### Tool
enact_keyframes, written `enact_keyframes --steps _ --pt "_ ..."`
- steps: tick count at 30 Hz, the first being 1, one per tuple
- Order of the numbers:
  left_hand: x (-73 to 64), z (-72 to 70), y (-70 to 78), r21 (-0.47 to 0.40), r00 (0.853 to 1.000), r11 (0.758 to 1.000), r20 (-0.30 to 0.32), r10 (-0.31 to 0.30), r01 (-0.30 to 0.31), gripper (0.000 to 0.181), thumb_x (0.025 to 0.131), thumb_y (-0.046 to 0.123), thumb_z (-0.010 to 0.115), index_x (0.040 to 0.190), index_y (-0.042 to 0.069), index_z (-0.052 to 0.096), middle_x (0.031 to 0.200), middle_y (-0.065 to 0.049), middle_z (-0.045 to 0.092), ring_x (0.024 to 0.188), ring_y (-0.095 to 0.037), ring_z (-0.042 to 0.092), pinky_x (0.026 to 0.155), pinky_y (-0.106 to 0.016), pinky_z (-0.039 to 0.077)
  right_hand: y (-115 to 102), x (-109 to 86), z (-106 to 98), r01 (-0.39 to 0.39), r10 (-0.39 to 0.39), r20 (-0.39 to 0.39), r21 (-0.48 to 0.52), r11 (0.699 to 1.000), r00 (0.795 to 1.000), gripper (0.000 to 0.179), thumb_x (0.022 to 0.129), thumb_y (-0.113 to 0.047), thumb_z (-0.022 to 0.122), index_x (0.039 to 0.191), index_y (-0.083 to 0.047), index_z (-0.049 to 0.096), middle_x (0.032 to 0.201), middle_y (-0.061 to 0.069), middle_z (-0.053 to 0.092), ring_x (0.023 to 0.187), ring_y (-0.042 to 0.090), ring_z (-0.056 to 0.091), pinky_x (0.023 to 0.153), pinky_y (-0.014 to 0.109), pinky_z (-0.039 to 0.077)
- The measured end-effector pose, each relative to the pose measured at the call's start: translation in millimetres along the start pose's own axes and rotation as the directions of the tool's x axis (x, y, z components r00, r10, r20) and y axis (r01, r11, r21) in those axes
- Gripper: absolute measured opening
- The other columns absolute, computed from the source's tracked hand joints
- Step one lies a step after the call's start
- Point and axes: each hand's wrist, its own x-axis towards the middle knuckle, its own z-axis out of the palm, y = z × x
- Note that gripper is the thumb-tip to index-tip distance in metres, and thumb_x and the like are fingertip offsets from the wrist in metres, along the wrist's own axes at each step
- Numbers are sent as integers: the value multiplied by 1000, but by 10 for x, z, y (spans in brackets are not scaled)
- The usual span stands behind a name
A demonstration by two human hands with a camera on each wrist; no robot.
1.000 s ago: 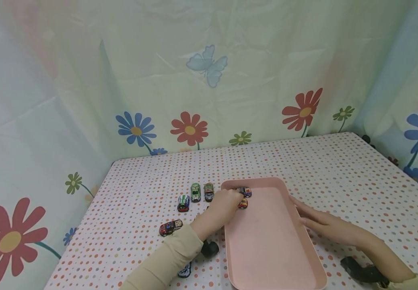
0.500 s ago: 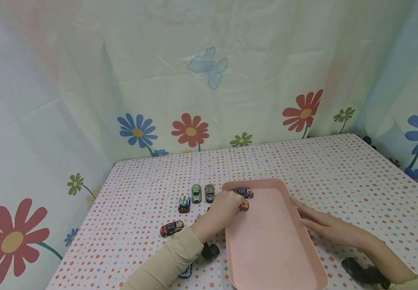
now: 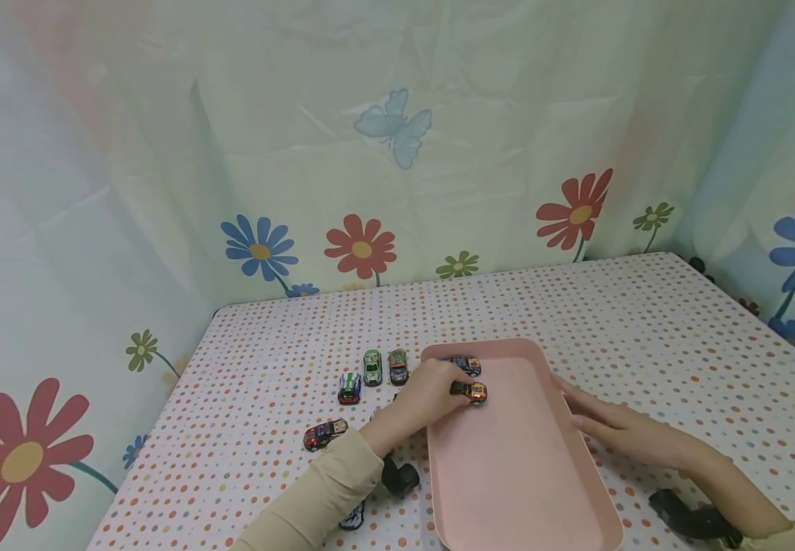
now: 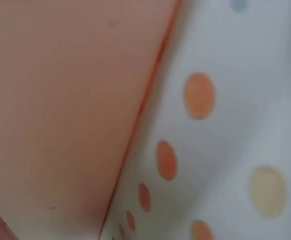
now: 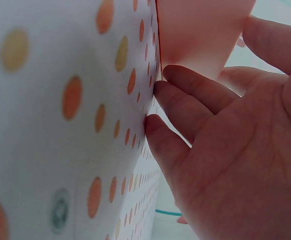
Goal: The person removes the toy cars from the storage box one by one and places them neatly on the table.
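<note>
Inside the far left corner of the pink tray (image 3: 521, 474), my left hand (image 3: 430, 394) pinches a red-and-yellow toy car (image 3: 477, 392); the hand hides part of it. Just beyond it in the tray lies a blue toy car (image 3: 467, 365), partly covered by the same hand. My right hand (image 3: 624, 425) rests against the tray's right side with fingers extended. In the right wrist view, the fingers of that hand (image 5: 235, 130) lie relaxed by the tray's outer wall (image 5: 200, 35). The left wrist view shows only the tray wall (image 4: 70, 110) and the dotted cloth.
Left of the tray, on the dotted tablecloth (image 3: 252, 367), are a green toy car (image 3: 373, 367), a brown-green one (image 3: 398, 366), a green-and-white one (image 3: 350, 388) and a red-and-black one (image 3: 324, 434). A blue-and-white car (image 3: 352, 517) is partly behind the left sleeve (image 3: 314, 497).
My left hand has shifted slightly to the right inside the tray with the red-and-yellow toy car, which now shows more past the fingers. The right hand stays at the tray's side.
</note>
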Motion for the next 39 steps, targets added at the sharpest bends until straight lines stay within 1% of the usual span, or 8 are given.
enact_keyframes --steps 4,5,9,16,21,28,34,39 --pt "17 -29 6 -75 1000 997 -13 10 -11 24 79 16 77 102 12 74 97 4 69 68 2 54 56 -10 36 -4 -11 -12 3 -3 5 11 1000 1000 59 102 -28 40 152 -16 10 153 18 10 133 39 12 93 26 37" --pt "20 -36 12 -90 1000 996 -17 11 -13 24 79 17 77 102 12 75 97 4 69 70 3 54 57 -10 37 -5 -12 -13 4 -4 6 17 1000 1000 59 102 -28 40 152 -16 10 153 18 10 133 38 12 93 25 37" --pt "27 -72 59 -109 999 994 -31 27 -30 23 79 18 77 101 12 75 96 6 69 81 4 57 64 -8 39 -5 -10 -11 4 -4 7 24 1000 1000 59 102 -28 40 152 -17 10 153 17 11 133 37 13 92 25 38" --pt "28 -167 186 -134 997 988 -35 67 -71 24 78 17 78 101 12 75 92 7 68 75 5 54 62 -8 40 2 -9 -4 2 -2 -16 -20 1000 1000 59 102 -30 41 152 -17 12 152 17 13 132 37 15 94 31 38" --pt "23 -235 293 -148 996 985 -25 86 -88 26 77 19 79 101 12 75 88 7 67 71 6 52 61 -7 39 3 -10 -6 12 -13 -18 -25 1000 1000 59 102 -29 41 152 -17 12 152 17 13 132 38 15 94 29 38" --pt "14 -287 384 -137 991 982 -52 121 -127 25 77 22 79 100 15 75 90 10 69 71 10 53 61 -7 39 -8 -9 -3 5 -6 -10 -30 1000 1000 60 102 -30 40 152 -15 10 152 20 13 131 43 16 93 39 40" --pt "-6 -365 440 -165 985 972 -70 159 -169 23 77 17 79 99 13 75 89 10 69 71 11 51 61 -6 39 -18 -7 2 11 -11 -2 -8 1000 1000 60 102 -28 40 151 -13 9 151 21 12 131 44 15 93 54 36" --pt "-19 -425 494 -148 983 973 -68 170 -178 24 77 18 78 100 13 75 89 10 69 72 12 51 61 -6 40 -20 -9 2 10 -10 8 29 1000 1000 60 102 -27 40 151 -10 9 151 24 10 132 46 13 92 63 31"
